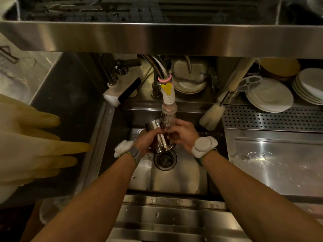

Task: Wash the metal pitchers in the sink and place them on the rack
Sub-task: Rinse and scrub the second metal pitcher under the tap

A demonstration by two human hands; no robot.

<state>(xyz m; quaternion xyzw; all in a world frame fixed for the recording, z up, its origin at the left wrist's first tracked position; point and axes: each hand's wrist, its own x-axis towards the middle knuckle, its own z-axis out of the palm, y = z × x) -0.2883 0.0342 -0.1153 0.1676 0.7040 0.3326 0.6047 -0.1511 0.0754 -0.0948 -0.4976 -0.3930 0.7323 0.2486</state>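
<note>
Now metal pitcher (158, 135) hangs tilted over sink (174, 180) drain, tap (168, 105) at its 12 o'clock, left hand (146, 139) wrapped round body & right hand (183, 135) curled on its 3 o'clock side; stiff, light, prob slippery wet, so grip body/handle.

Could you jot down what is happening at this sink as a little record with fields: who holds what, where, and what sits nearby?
Place: steel sink, seen from above
Left hand: grips the metal pitcher
Right hand: holds the pitcher's other side
Pitcher position: under the tap nozzle, above the drain
Water flow: cannot tell
Nearby right: bottle brush, perforated rack, stacked plates
Nearby left: yellow rubber gloves
Stage: pitcher not yet on the rack
</note>
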